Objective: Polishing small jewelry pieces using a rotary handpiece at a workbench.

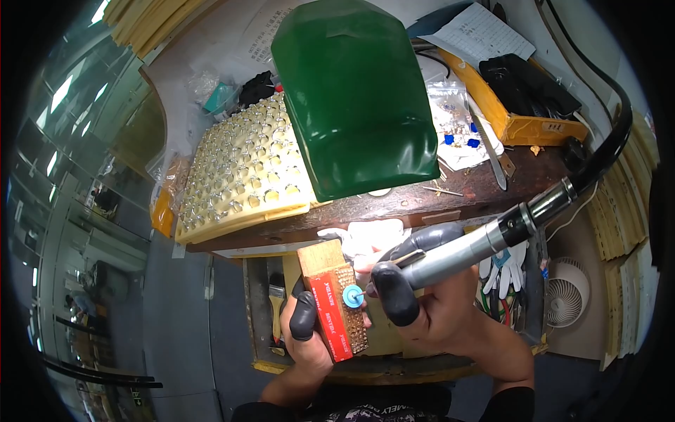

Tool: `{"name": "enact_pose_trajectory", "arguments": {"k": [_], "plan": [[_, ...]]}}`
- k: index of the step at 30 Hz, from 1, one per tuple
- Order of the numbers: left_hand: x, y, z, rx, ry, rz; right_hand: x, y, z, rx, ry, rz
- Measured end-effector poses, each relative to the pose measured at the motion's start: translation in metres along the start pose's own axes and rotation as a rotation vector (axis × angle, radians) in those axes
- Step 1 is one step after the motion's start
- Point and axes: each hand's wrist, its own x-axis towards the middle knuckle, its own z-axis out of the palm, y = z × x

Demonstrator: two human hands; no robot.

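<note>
My left hand [307, 337] grips a wooden block [322, 257] with red printed tape [330, 316] along one face. Rows of small gold-coloured bumps [359, 334] cover the block's right side; what they are is too small to tell. Closed around a silver rotary handpiece [460, 254], my right hand [443, 309] wears black finger covers on its fingers and thumb. The handpiece's light-blue disc [352, 296] lies against or just over the bumpy side; I cannot tell if it touches. Another black cover sits on my left thumb [304, 316].
A green lamp shade or cover [358, 105] hangs over the wooden bench [492, 190]. To its left stands a cream tray [242, 162] of round shiny pieces; at right, a yellow box [548, 131] and tweezers [492, 151]. Below, an open drawer [394, 366] holds a brush [276, 309] and gloves [505, 271].
</note>
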Motion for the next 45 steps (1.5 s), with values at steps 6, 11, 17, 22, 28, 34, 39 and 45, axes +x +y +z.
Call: {"name": "enact_pose_trajectory", "arguments": {"k": [6, 11, 17, 22, 28, 34, 39, 45], "plan": [[0.0001, 0.0018, -0.0022, 0.016, -0.018, -0.018, -0.0016, -0.0004, -0.0015, -0.006, -0.021, 0.025], [0.0007, 0.0036, 0.003, 0.048, 0.011, -0.026, -0.0022, -0.0007, 0.0012, 0.021, 0.018, 0.031], [0.0009, 0.0015, 0.0003, 0.032, 0.003, -0.001, -0.0015, -0.0015, -0.0004, 0.015, -0.003, 0.029], [0.0004, 0.0015, 0.001, 0.021, 0.004, -0.006, -0.0009, -0.0016, 0.0006, 0.014, 0.0, 0.001], [0.0008, -0.0008, -0.0025, 0.061, -0.014, 0.019, -0.0005, -0.0004, -0.0012, -0.039, -0.021, -0.049], [0.0006, -0.0007, -0.0013, 0.026, -0.027, 0.002, -0.0014, -0.0032, 0.0035, 0.039, 0.036, 0.019], [-0.0004, -0.0007, 0.0004, -0.01, -0.004, -0.02, -0.0007, -0.0032, 0.0028, 0.035, 0.024, 0.011], [-0.0005, -0.001, 0.0008, 0.042, -0.005, 0.0, 0.0002, -0.003, 0.0011, 0.02, -0.006, -0.006]]}}
